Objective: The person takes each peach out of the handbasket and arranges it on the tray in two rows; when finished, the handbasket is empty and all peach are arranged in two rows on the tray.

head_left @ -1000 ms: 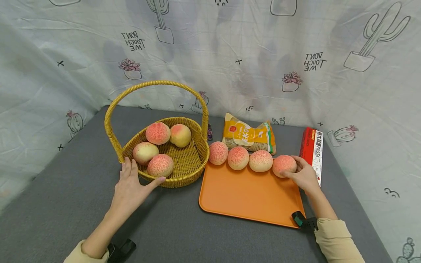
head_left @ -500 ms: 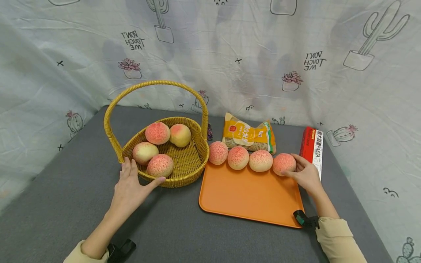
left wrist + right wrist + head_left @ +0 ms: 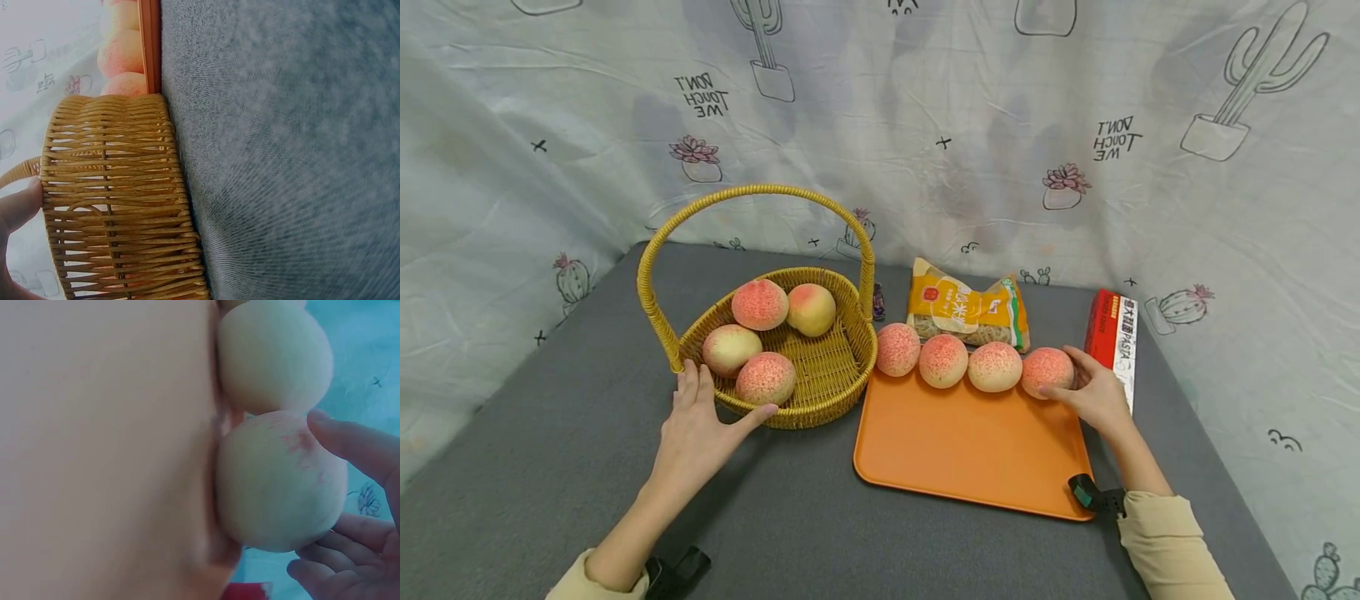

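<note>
My right hand (image 3: 1099, 400) holds a pink-speckled peach (image 3: 1047, 372) at the right end of a row of peaches along the far edge of an orange tray (image 3: 970, 450). In the right wrist view, the thumb lies on one side of this peach (image 3: 281, 487) and the fingers on the other, with a neighbouring peach (image 3: 275, 356) against it. My left hand (image 3: 694, 433) is spread against the yellow wicker basket (image 3: 820, 408), fingers near the handle's base, thumb at the front rim. In the left wrist view, the thumb (image 3: 22, 203) touches the rim. Several peaches (image 3: 765, 379) lie inside.
A yellow noodle bag (image 3: 966, 304) lies behind the tray. A red and white pasta box (image 3: 1112, 342) lies to the right, close to my right hand. The basket's tall handle (image 3: 756, 190) arches over it. A patterned curtain hangs behind the grey table (image 3: 790, 533).
My right hand has nudged its peach slightly away from me, closer in line with the row. The left hand and the basket have stayed in place.
</note>
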The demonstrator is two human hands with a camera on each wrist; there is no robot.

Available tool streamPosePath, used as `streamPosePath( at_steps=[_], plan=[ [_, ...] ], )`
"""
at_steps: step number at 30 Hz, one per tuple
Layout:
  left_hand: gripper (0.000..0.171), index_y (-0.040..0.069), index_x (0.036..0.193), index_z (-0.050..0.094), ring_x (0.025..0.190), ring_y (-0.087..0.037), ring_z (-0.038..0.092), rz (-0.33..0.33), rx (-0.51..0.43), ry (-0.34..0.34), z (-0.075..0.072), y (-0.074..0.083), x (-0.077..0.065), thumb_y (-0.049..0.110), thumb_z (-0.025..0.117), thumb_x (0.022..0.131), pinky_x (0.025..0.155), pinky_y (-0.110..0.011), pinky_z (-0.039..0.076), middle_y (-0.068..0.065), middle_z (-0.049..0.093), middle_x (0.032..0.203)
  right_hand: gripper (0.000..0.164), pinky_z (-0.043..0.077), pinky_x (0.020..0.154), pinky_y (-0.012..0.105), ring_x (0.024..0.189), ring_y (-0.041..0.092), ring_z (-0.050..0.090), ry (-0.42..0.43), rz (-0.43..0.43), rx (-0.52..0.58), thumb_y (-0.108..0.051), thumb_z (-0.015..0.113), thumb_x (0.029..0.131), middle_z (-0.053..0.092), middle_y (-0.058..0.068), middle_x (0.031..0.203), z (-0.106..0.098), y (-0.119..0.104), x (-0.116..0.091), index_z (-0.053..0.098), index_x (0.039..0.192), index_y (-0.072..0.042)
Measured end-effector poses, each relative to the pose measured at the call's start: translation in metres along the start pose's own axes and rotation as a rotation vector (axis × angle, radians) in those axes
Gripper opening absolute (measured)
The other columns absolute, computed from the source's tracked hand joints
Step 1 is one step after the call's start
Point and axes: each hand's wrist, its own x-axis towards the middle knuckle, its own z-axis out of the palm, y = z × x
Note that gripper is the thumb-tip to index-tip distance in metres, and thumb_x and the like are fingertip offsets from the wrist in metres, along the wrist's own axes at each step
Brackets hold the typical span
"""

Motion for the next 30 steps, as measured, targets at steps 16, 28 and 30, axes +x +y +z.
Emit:
streamPosePath(
  at_steps=[16,28,30],
  plan=[
    [0.121,-0.016,0.148,0.006,0.134,-0.062,0.011,0.001,-0.003,0.006,-0.001,0.001,0.001,0.068,0.062,0.082,0.1,-0.074,0.021,-0.036,-0.004,0.154,0.075,0.037,0.104,0.051,0.134,0.042,0.039,0.168,-0.114,0.142,-0.013,0.081,0.08,0.043,0.022,0.146,0.006,-0.06,-0.007,0.045,0.144,0.001],
    [0.121,-0.017,0.148,0.005,0.134,-0.063,0.01,-0.006,-0.004,-0.004,-0.001,0.001,0.001,0.067,0.062,0.082,0.1,-0.074,0.02,-0.036,-0.006,0.153,0.069,0.036,0.105,0.026,0.138,0.027,0.037,-0.089,-0.21,0.498,0.0,0.074,0.084,0.042,0.017,0.149,0.045,-0.103,0.0,0.042,0.145,0.002],
    [0.121,-0.017,0.148,0.005,0.134,-0.063,0.01,-0.004,-0.005,-0.005,-0.001,0.0,0.001,0.068,0.062,0.082,0.101,-0.074,0.02,-0.036,-0.006,0.153,0.07,0.036,0.106,0.029,0.139,0.028,0.037,-0.144,-0.216,0.533,0.0,0.074,0.085,0.041,0.017,0.149,0.054,-0.11,0.001,0.041,0.146,0.002]
  ],
)
